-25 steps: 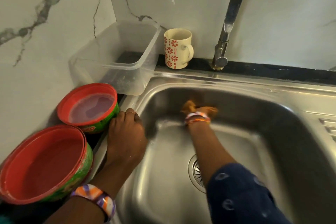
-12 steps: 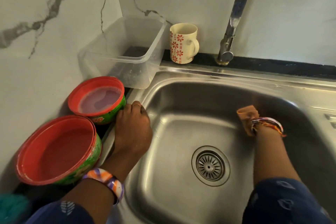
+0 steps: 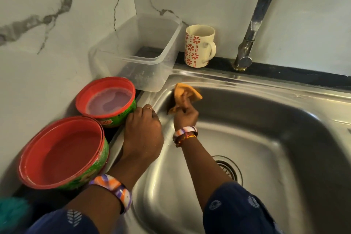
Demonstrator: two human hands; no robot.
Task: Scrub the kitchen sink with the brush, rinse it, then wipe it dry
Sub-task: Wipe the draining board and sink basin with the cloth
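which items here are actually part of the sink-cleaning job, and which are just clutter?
In the job:
- sink
- orange cloth, gripped by the right hand, wiping the basin's back-left corner
- left hand, braced on the sink's left rim
- tap

Just lying about:
- two red-rimmed tubs
- clear plastic box
- flowered mug

Text | red letters "XO", start cut off by a hand, on the green side of the far tub (image 3: 112, 100) | nothing else legible
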